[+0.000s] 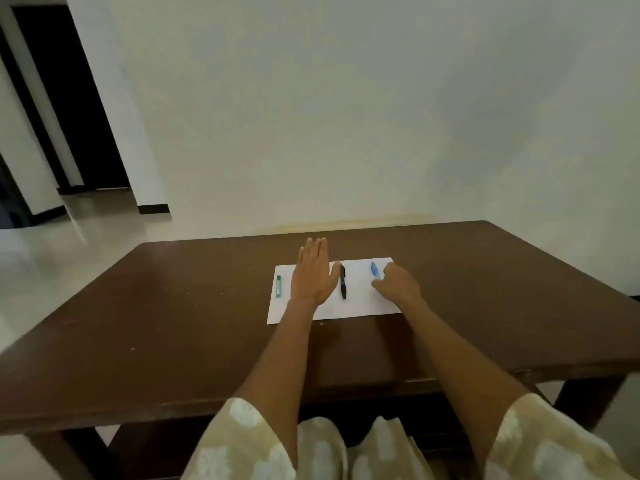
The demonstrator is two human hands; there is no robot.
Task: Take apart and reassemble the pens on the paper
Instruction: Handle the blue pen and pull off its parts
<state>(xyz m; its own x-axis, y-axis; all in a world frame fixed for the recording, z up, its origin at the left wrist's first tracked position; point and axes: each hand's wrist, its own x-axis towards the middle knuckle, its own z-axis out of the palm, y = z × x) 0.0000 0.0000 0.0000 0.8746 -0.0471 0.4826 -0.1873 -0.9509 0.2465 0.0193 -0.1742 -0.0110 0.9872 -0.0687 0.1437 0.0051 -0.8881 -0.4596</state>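
A white sheet of paper (360, 299) lies on the brown table (173, 323). Three pens rest on it: a green one (278, 286) at the left, a black one (343, 281) in the middle, a blue one (374, 268) at the right. My left hand (313, 271) lies flat, palm down, on the paper between the green and black pens, with its thumb beside the black pen. My right hand (396, 282) is curled over the near end of the blue pen, fingertips at it; whether it grips the pen is unclear.
A pale wall stands right behind the table's far edge. To the left are a light floor and a dark doorway (69, 98). My patterned sleeves and lap sit at the table's near edge.
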